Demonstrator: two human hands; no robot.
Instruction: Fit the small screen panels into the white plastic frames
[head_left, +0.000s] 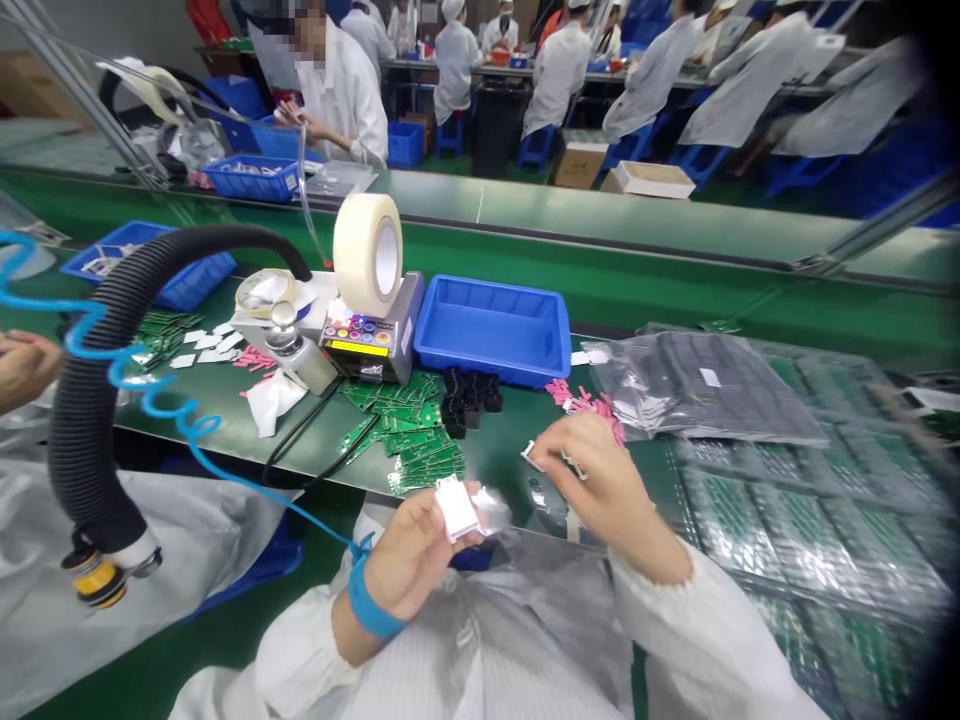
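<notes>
My left hand (416,550) is closed around a small white rectangular part (456,508) with a bit of clear film beside it, held just off the table's near edge. My right hand (592,470) is curled in a pinch on a small white piece (534,457) above the green table (495,450). A blue wrist strap (369,605) circles my left wrist, with a coiled blue cord (142,385) running off to the left. Pink slips (592,402) lie just beyond my right hand.
A pile of green circuit boards (409,430), black parts (469,392), an empty blue tray (491,330) and a tape dispenser with a large roll (367,255) stand ahead. Bagged board panels (750,440) fill the right. A black hose (90,400) hangs left. Another person's hand (22,365) shows at far left.
</notes>
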